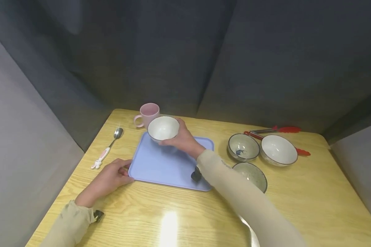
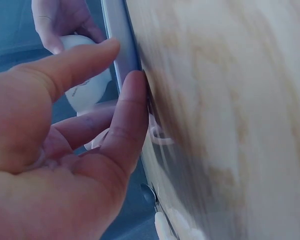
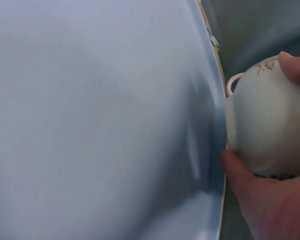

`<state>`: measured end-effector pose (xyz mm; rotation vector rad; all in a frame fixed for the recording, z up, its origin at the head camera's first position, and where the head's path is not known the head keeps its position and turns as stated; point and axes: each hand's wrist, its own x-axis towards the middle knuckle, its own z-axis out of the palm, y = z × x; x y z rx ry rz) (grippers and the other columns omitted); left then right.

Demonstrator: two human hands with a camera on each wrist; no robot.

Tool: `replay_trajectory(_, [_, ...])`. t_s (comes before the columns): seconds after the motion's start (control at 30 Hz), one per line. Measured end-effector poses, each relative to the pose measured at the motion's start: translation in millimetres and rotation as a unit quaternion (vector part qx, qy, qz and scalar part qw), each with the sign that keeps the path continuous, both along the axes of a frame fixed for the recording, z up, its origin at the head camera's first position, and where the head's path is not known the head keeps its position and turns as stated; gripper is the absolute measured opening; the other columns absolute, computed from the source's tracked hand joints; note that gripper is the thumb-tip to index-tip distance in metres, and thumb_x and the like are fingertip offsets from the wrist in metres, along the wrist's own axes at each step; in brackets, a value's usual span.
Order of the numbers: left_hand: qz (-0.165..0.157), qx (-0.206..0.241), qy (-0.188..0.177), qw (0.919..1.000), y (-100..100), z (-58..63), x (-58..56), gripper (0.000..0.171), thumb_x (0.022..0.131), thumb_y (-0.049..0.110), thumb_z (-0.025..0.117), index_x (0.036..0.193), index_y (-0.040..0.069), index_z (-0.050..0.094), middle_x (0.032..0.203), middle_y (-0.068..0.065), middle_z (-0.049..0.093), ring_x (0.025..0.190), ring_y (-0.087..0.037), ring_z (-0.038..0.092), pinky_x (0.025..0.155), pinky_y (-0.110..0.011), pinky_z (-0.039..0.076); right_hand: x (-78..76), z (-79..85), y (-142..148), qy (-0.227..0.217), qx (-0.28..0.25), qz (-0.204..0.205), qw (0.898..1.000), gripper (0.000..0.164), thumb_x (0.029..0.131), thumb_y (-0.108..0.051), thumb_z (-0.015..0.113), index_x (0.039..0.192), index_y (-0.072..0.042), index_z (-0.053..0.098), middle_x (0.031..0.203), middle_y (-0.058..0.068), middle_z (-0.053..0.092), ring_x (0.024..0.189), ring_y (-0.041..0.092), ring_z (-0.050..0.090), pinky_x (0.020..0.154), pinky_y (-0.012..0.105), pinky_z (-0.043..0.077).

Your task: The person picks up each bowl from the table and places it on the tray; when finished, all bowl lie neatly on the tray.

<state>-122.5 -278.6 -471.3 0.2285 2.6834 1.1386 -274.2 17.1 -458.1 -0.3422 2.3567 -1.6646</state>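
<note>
My right hand (image 1: 181, 137) grips a small white bowl (image 1: 163, 128) by its side, fingers at the rim and thumb lower down. This bowl is held upright over the far left part of a blue tray (image 1: 164, 164), and its patterned outside shows in the right wrist view. At the tray's near left corner, the fingertips of my left hand (image 1: 112, 176) touch the edge, with thumb and fingers spread apart. A pink mug (image 1: 149, 115) stands just behind the held bowl, its handle to the left.
Left of the tray lies a spoon (image 1: 104, 153) with a white rabbit handle. To the right are a bowl with a blue motif (image 1: 243, 147), a larger white bowl (image 1: 279, 150) and a greenish bowl (image 1: 251, 175) partly behind my right sleeve. Red-tipped tongs (image 1: 289, 129) lie behind them.
</note>
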Motion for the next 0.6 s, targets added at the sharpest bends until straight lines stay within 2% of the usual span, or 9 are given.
replay_trajectory(0.33, [0.002, -0.001, 0.002, 1.0000, 5, 2.6, 0.6, 0.072, 0.096, 0.013, 0.090, 0.156, -0.009, 0.058, 0.122, -0.016, 0.070, 0.106, -0.022, 0.071, 0.079, -0.022, 0.057, -0.3, -10.3, -3, 0.004, 0.028, 0.003, 1.000, 0.128, 0.075, -0.026, 0.106, 0.173, -0.010, 0.025, 0.165, 0.015, 0.051, 0.149, 0.034, 0.057, 0.128, 0.052, 0.048])
replay_trajectory(0.6, [0.002, 0.000, 0.007, 1.0000, 3, 3.5, 2.2, 0.073, 0.095, 0.013, 0.091, 0.155, -0.012, 0.057, 0.121, -0.016, 0.070, 0.105, -0.021, 0.070, 0.075, -0.021, 0.056, 2.3, -16.6, -6, 0.022, -0.022, 0.017, 0.999, 0.122, 0.074, -0.019, 0.105, 0.169, -0.007, 0.030, 0.162, 0.016, 0.051, 0.147, 0.035, 0.057, 0.128, 0.052, 0.047])
